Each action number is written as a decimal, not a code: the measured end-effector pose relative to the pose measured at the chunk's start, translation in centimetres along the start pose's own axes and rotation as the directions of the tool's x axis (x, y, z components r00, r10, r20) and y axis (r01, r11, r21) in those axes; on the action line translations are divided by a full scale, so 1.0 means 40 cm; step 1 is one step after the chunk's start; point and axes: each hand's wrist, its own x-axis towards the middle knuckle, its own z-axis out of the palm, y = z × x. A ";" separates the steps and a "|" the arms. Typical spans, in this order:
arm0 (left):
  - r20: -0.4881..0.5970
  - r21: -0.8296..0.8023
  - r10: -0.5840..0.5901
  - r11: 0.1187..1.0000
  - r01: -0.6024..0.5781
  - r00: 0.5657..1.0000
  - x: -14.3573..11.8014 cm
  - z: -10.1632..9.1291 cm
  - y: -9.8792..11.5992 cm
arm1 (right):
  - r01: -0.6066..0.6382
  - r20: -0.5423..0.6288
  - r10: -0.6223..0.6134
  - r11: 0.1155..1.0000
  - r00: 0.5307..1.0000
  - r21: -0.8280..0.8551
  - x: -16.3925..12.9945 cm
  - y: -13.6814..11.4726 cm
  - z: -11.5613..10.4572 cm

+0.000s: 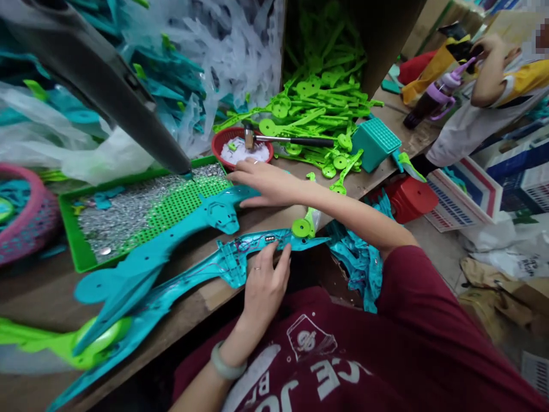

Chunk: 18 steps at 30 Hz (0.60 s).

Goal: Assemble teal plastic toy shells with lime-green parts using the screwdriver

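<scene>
Nearest, the left hand (265,286) is laid flat, fingers spread and pressing rather than pinching, on a long teal plastic shell (201,272) that lies open side up along the front edge of the wooden bench (34,286); thin wires and a small board (270,238) are seen inside it, and a green round piece (301,228) sits at its far end. Since the shell overhangs the edge, it could be tipped off by a careless push, and the wires could be snagged by a fingertip (they look loosely laid). Just beyond, a second teal shell (171,240) is touched by the right hand (261,182), whose fingers are extended and resting on its end, nothing being gripped; if it is dragged, the first shell beside it may be knocked askew. Behind that, a green tray (71,223) of small metal parts could be scattered if bumped. Farther back, a hammer (283,139) is balanced across a red bowl (221,140) and could be rolled off, near the heap of green parts (317,103).
</scene>
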 end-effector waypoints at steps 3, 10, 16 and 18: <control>0.010 -0.026 0.009 1.000 -0.009 1.000 0.007 -0.008 -0.004 | -0.015 0.025 0.013 0.997 1.000 0.074 -0.101 0.036 -0.034; 0.061 -0.088 -0.003 0.996 0.009 0.998 0.039 -0.025 -0.011 | -0.038 0.164 0.019 0.992 0.986 0.117 -0.330 0.048 -0.062; 0.135 -0.110 -0.036 0.993 0.051 0.990 0.049 -0.020 -0.015 | 0.036 0.194 -0.057 0.994 0.979 0.106 -0.359 0.008 0.000; 0.137 -0.110 -0.045 0.992 0.061 0.989 0.049 -0.019 -0.017 | 0.052 0.202 -0.078 0.990 0.976 0.129 -0.357 0.008 0.015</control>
